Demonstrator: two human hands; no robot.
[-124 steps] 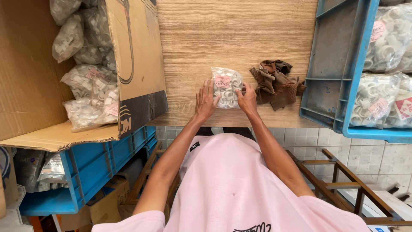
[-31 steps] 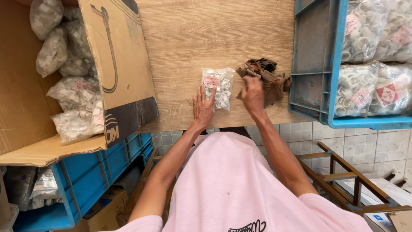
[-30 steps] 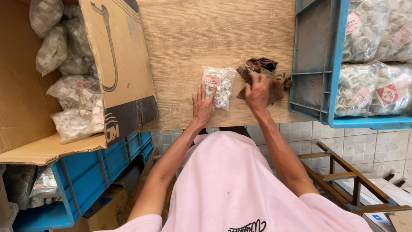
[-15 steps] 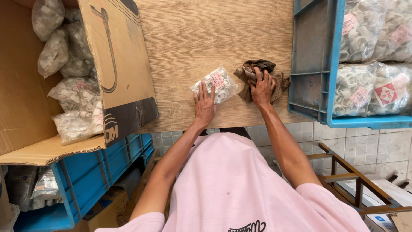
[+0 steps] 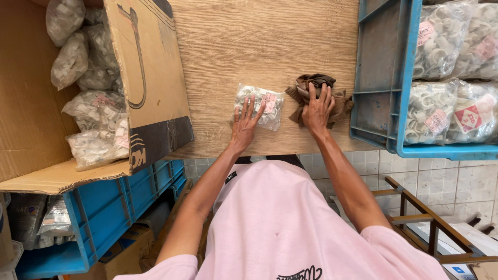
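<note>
A clear plastic bag of white fittings (image 5: 262, 103) with a pink label lies on the wooden tabletop (image 5: 249, 46). My left hand (image 5: 244, 124) rests flat on the bag's near left corner, fingers spread. My right hand (image 5: 316, 109) presses down on a crumpled brown cloth (image 5: 316, 83) just right of the bag, fingers curled into its folds.
An open cardboard box (image 5: 150, 78) full of similar bags (image 5: 93, 114) stands at the left. A blue plastic crate (image 5: 384, 67) with several labelled bags of white fittings (image 5: 446, 109) sits at the right. Another blue crate (image 5: 104, 212) and a wooden frame (image 5: 425, 218) are below the table edge.
My right hand left the bag and moved right onto the brown cloth. The bag has turned slightly under my left hand, which stays on it.
</note>
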